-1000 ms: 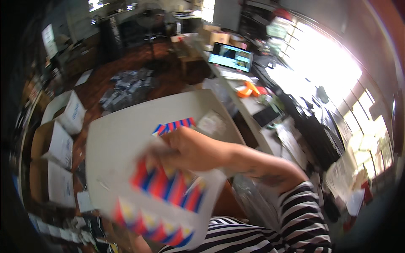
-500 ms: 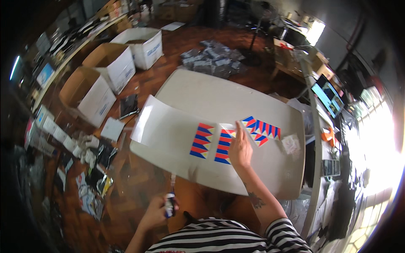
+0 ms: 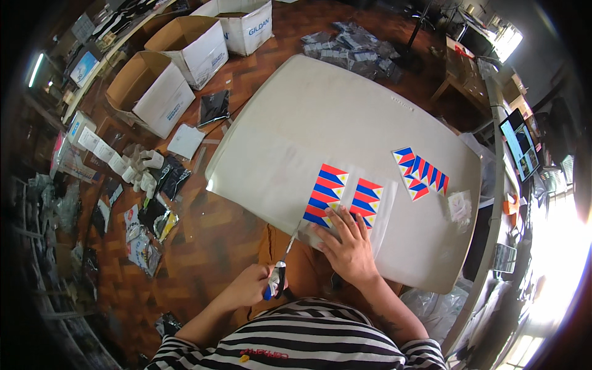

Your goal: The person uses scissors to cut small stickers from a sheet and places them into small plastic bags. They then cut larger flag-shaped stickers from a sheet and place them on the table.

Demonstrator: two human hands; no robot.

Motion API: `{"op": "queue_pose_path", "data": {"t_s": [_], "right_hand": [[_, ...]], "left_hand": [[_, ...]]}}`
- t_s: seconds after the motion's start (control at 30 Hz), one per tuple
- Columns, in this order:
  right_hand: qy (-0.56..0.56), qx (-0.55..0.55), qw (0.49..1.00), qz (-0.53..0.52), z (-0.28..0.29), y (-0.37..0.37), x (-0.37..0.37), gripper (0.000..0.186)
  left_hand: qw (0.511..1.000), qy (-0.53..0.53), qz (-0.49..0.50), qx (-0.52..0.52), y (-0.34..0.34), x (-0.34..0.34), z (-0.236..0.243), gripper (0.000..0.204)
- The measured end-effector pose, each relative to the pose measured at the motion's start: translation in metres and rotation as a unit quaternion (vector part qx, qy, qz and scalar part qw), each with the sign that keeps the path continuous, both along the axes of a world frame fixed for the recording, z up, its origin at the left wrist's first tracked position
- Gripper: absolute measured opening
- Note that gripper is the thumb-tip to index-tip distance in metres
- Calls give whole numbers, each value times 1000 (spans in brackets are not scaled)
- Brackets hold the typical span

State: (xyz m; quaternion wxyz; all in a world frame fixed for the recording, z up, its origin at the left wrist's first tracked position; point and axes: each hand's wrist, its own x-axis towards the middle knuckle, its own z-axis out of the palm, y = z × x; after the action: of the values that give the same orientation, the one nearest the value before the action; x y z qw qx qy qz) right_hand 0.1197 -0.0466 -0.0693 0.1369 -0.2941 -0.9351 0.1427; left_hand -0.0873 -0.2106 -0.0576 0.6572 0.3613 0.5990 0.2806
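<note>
Flag-printed sheet (image 3: pixel 345 192): likely light, flexible, best held by 3 o'clock margin (image 3: pixel 385 206); right hand (image 3: pixel 353 250) atop, fingers apart; left hand (image 3: pixel 250 285) clamped round scissors (image 3: pixel 281 268)

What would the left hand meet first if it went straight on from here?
The left hand leads with scissors, so probably the flag sheet's near edge, beside the left flag strip's lower corner; whether the scissors touch it now is unclear.

Left fingers (image 3: pixel 263 272) curled, right fingers (image 3: pixel 349 223) outstretched
</note>
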Motion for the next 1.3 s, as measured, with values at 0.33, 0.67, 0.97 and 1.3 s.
{"op": "queue_pose_path", "data": {"t_s": [0.33,0.67,0.97,1.3], "right_hand": [[-5,-11,1000,-1,-1,3,3,43],[-46,-11,998,28,4,-18,-7,55],[-42,21,999,25,-6,-22,-12,54],[-7,10,1000,22,-6,-19,-11,48]], "left_hand": [[994,96,-40,28,1,5,-24,9],[1000,-28,-6,-4,-3,3,-31,11],[998,-21,58,-21,30,6,-19,22],[995,-56,76,-23,74,-7,-8,25]]}}
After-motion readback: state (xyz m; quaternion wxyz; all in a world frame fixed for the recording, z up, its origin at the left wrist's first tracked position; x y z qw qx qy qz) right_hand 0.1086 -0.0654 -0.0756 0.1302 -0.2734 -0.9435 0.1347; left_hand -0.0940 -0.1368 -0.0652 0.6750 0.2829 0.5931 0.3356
